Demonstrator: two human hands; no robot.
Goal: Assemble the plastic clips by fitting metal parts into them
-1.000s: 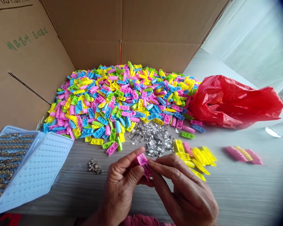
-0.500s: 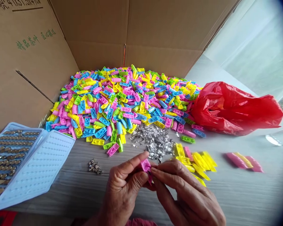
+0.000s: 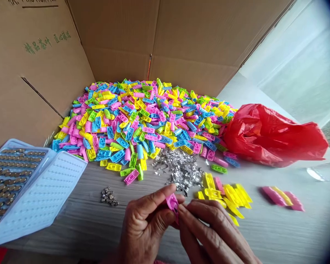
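In front of me my left hand (image 3: 147, 223) pinches a small pink plastic casing (image 3: 171, 201) between thumb and fingers, its hollow side partly showing. My right hand (image 3: 211, 229) is closed, with thumb and index fingertip against the casing's lower right end. Something small and dark shows inside the casing by those fingertips; I cannot make out what it is. Just beyond the hands lies a heap of shiny metal pieces (image 3: 181, 168). Right of it are several yellow casings (image 3: 232, 196) with a pink one among them.
A large pile of pink, blue, green and yellow casings (image 3: 143, 121) lies against cardboard walls (image 3: 195, 36). At left are blue trays (image 3: 63, 179) with button cells (image 3: 11, 181), and small metal cells (image 3: 109, 196) nearby. A red plastic bag (image 3: 275, 139) and pink-and-yellow pieces (image 3: 282, 198) lie at right.
Both hands stay together at the pink casing, with the right fingers shifted slightly along its lower end. The whole view has moved a little as the head camera tilted.
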